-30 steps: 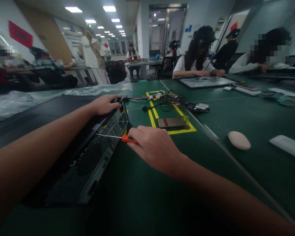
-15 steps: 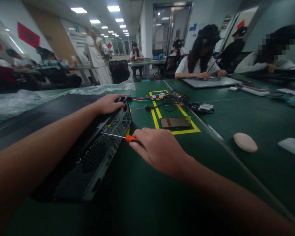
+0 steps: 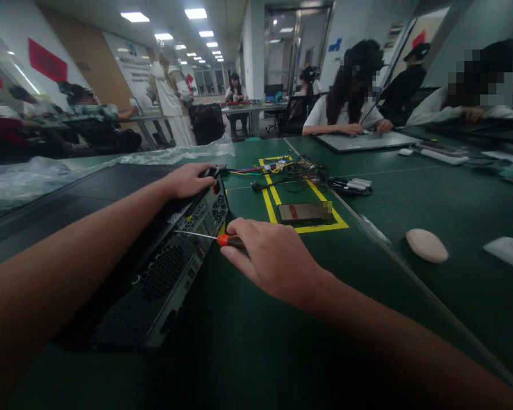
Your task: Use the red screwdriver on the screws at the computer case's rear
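A black desktop computer case (image 3: 162, 267) lies on its side at the left, its metal back panel with vents and ports facing right. My left hand (image 3: 190, 181) grips the far corner of the case, thumb over the panel's edge. In my right hand (image 3: 273, 253) is a screwdriver (image 3: 228, 240) with an orange and black handle. Its thin shaft points left, and the tip meets the edge of the back panel near its middle. Thumb and fingers close around the handle; the screw itself is too small to make out.
Beyond the case lie tangled cables (image 3: 303, 169) and a phone (image 3: 304, 213) inside yellow tape (image 3: 325, 229). A pale computer mouse (image 3: 426, 245) sits at the right. Clear plastic wrap (image 3: 34, 176) is at the far left. Co-workers sit across the green table (image 3: 410, 196).
My right hand's fingers have shifted their hold on the screwdriver's handle, showing more of its dark part. The tip stays at the panel edge. My left hand and the case have not moved.
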Demonstrator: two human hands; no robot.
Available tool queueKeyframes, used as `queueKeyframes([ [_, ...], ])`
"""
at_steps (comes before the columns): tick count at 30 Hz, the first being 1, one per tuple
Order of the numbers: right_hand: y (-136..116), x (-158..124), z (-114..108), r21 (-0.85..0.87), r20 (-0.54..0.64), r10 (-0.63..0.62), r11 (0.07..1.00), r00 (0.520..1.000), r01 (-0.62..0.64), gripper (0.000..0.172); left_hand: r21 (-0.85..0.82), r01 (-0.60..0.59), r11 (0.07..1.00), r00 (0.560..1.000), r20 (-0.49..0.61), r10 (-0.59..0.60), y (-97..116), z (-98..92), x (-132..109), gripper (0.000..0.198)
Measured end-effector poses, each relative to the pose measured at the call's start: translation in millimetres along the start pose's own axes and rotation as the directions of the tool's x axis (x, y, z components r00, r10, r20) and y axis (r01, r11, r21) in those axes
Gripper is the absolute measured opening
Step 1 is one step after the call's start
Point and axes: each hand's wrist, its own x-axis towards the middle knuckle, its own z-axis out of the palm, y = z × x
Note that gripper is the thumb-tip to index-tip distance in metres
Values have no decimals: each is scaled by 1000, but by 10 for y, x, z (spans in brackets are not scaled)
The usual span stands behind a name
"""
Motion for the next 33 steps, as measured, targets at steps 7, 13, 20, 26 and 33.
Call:
queueKeyframes([
  [7, 7, -2, -31, -33, -4, -46, 998, 999, 46, 19, 7, 10, 1000, 1000, 0, -10, 29, -3, -5, 87],
  [13, -34, -5, -59, -84, 24, -14, 996, 1000, 16, 16, 26, 23, 999, 1000, 3, -23, 68, -21, -21, 84],
  [20, -132, -16, -13, -72, 124, 38, 997, 992, -29, 20, 24, 13, 1000, 1000, 4, -13, 42, -18, -7, 87],
  [26, -183, -78, 243, -34, 145, 58, 998, 988, -53, 21, 12, 0, 1000, 1000, 1, 0, 38, -22, -6, 87],
  [33, -127, -60, 134, 3, 120, 21, 1000, 993, -21, 17, 7, 20, 1000, 1000, 4, -20, 6, -15, -1, 87],
])
